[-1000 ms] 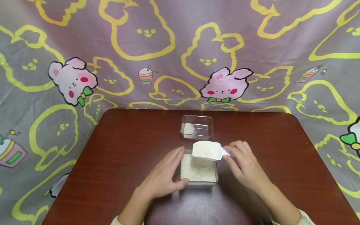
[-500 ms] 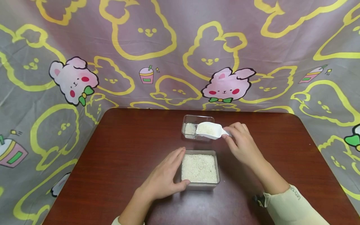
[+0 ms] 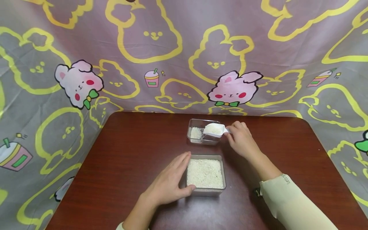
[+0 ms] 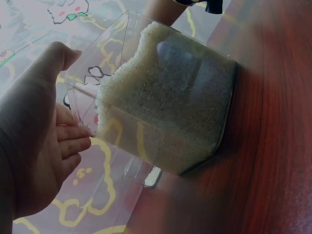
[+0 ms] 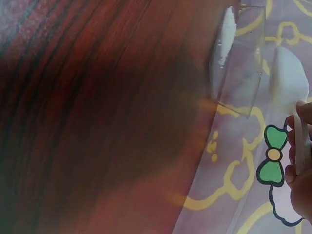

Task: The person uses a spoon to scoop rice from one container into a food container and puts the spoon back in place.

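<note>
My right hand (image 3: 241, 139) grips the handle of a white scoop (image 3: 214, 130) that holds rice. The scoop is above the right part of a small clear box (image 3: 211, 141), which has a little rice (image 3: 196, 133) at its left end. Nearer to me stands a deeper clear box (image 3: 207, 193), filled high with rice (image 3: 204, 174). My left hand (image 3: 171, 179) rests against this box's left side, fingertips at the back corner and thumb at the front one. In the right wrist view the scoop (image 5: 290, 80) appears beside the small box, its handle between thumb and fingers.
Both boxes stand on a dark red-brown table (image 3: 138, 143). A patterned cloth (image 3: 178, 38) with rabbits and yellow outlines rises behind the table and along both sides. A small dark object (image 3: 257, 191) shows by the right sleeve (image 3: 287, 198).
My right hand has carried the scoop of rice forward, from above the deep box to above the small box. My left hand has stayed at the deep box.
</note>
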`<state>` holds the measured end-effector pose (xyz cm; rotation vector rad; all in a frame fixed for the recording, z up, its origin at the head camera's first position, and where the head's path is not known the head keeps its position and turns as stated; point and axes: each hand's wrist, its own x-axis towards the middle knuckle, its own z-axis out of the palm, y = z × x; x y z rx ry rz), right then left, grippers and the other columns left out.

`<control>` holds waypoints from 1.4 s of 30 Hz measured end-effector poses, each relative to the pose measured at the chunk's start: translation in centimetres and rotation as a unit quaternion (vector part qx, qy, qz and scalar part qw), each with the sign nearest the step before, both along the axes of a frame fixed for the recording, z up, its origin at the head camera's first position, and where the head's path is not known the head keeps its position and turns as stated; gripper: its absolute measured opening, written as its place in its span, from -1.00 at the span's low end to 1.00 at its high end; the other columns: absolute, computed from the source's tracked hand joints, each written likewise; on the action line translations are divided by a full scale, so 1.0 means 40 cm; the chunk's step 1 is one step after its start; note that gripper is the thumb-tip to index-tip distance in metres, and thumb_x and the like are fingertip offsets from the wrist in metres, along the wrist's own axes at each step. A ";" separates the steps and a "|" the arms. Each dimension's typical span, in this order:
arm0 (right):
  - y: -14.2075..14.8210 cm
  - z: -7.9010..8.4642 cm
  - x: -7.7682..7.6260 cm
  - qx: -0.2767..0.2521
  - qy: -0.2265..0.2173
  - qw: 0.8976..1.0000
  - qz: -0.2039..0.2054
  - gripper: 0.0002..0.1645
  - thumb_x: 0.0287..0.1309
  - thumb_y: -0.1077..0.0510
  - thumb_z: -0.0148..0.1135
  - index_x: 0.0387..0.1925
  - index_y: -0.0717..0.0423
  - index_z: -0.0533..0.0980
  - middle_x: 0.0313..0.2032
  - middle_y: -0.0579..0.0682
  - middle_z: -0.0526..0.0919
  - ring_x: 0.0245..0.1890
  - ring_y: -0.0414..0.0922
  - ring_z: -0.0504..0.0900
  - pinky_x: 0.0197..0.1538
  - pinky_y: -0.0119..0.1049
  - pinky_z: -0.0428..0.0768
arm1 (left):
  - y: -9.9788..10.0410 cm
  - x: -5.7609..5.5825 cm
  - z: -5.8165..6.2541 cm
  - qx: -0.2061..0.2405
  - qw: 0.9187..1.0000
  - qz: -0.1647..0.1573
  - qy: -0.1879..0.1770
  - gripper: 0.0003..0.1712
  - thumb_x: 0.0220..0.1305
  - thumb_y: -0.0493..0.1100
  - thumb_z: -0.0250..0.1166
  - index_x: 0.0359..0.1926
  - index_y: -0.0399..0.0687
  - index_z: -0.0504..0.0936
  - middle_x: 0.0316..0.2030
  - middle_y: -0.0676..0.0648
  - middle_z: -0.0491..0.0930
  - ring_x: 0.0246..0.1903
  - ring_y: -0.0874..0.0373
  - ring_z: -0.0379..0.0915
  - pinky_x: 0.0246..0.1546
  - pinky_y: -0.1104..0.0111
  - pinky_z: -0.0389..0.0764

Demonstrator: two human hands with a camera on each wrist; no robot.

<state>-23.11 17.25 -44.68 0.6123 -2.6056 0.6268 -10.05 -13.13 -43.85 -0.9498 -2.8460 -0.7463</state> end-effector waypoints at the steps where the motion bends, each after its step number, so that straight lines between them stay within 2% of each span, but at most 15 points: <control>1: -0.001 -0.002 -0.004 0.010 0.004 1.000 0.002 -0.77 0.20 0.19 0.27 -0.20 0.30 0.63 -0.29 0.13 0.51 -0.21 0.09 0.38 -0.12 -0.04 0.39 | 0.000 0.000 0.000 0.000 1.000 0.000 0.000 0.13 0.14 0.26 0.28 0.55 -0.11 -0.02 0.54 -0.02 0.03 0.51 0.16 -0.07 0.51 0.20 0.09; 8: -0.018 0.007 -0.013 0.070 0.046 0.996 0.016 -0.82 0.15 0.22 0.28 -0.27 0.28 0.64 -0.33 0.09 0.47 -0.25 0.11 0.37 -0.24 -0.05 0.39 | 0.000 0.000 -0.001 0.000 1.000 -0.001 0.001 0.13 0.14 0.27 0.28 0.55 -0.12 -0.02 0.54 -0.02 0.03 0.51 0.15 -0.07 0.51 0.20 0.09; 13: -0.028 0.021 -0.013 0.116 0.079 0.990 0.019 -0.87 0.09 0.26 0.30 -0.33 0.29 0.63 -0.38 0.09 0.43 -0.30 0.11 0.36 -0.30 -0.06 0.39 | 0.000 0.000 -0.001 -0.002 1.000 0.000 0.004 0.13 0.13 0.27 0.28 0.55 -0.14 -0.01 0.54 -0.02 0.03 0.51 0.14 -0.06 0.51 0.20 0.09; 17: -0.030 0.033 -0.012 0.160 0.115 0.980 0.022 -0.91 0.09 0.30 0.22 -0.41 0.30 0.58 -0.40 0.11 0.42 -0.33 0.12 0.35 -0.35 -0.08 0.38 | 0.001 0.001 -0.001 -0.001 1.000 0.000 0.002 0.13 0.14 0.27 0.27 0.55 -0.13 -0.02 0.54 -0.01 0.02 0.51 0.14 -0.07 0.51 0.20 0.09; 23: -0.029 0.057 -0.013 0.213 0.167 0.961 0.046 -0.87 0.09 0.39 0.06 -0.44 0.33 0.55 -0.38 0.14 0.43 -0.33 0.13 0.35 -0.40 -0.11 0.37 | 0.001 0.000 0.001 -0.001 1.000 -0.001 0.000 0.13 0.13 0.27 0.28 0.55 -0.15 -0.01 0.54 -0.03 0.02 0.51 0.13 -0.07 0.51 0.20 0.07; 29: -0.030 0.069 -0.015 0.240 0.188 0.951 0.059 -0.88 0.05 0.43 0.07 -0.43 0.35 0.55 -0.37 0.16 0.44 -0.33 0.13 0.36 -0.41 -0.13 0.35 | 0.001 -0.001 0.001 0.003 1.000 -0.001 0.004 0.13 0.12 0.26 0.29 0.54 -0.17 0.01 0.53 -0.06 0.05 0.51 0.13 -0.05 0.51 0.20 0.08; 33: -0.031 0.074 -0.011 0.239 0.185 0.952 0.051 -0.90 0.04 0.43 0.09 -0.44 0.35 0.54 -0.39 0.16 0.43 -0.35 0.13 0.36 -0.42 -0.13 0.35 | 0.001 -0.001 0.002 0.002 1.000 -0.001 0.003 0.13 0.13 0.26 0.28 0.54 -0.15 0.00 0.53 -0.05 0.04 0.51 0.13 -0.06 0.51 0.20 0.07; 35: -0.031 0.077 -0.007 0.230 0.173 0.957 0.043 -0.93 0.03 0.42 0.12 -0.45 0.36 0.54 -0.40 0.15 0.44 -0.35 0.13 0.36 -0.42 -0.12 0.37 | 0.001 -0.001 0.003 0.002 1.000 0.000 0.001 0.13 0.13 0.27 0.28 0.54 -0.15 0.00 0.54 -0.04 0.02 0.51 0.12 -0.06 0.51 0.20 0.07; 38: -0.028 0.077 -0.004 0.193 0.129 0.972 0.025 -0.94 0.04 0.38 0.21 -0.42 0.35 0.57 -0.41 0.15 0.44 -0.34 0.13 0.37 -0.39 -0.10 0.39 | 0.001 0.000 0.004 0.003 1.000 0.001 0.000 0.13 0.13 0.27 0.27 0.54 -0.15 0.00 0.54 -0.04 0.02 0.51 0.10 -0.05 0.51 0.19 0.07; 42: -0.013 0.068 -0.001 0.108 0.048 0.993 -0.011 -0.89 0.05 0.32 0.30 -0.36 0.33 0.63 -0.39 0.14 0.46 -0.30 0.12 0.37 -0.30 -0.05 0.39 | 0.002 -0.001 0.004 0.006 1.000 0.001 -0.002 0.13 0.13 0.26 0.28 0.54 -0.17 0.01 0.54 -0.04 0.03 0.51 0.10 -0.05 0.51 0.20 0.07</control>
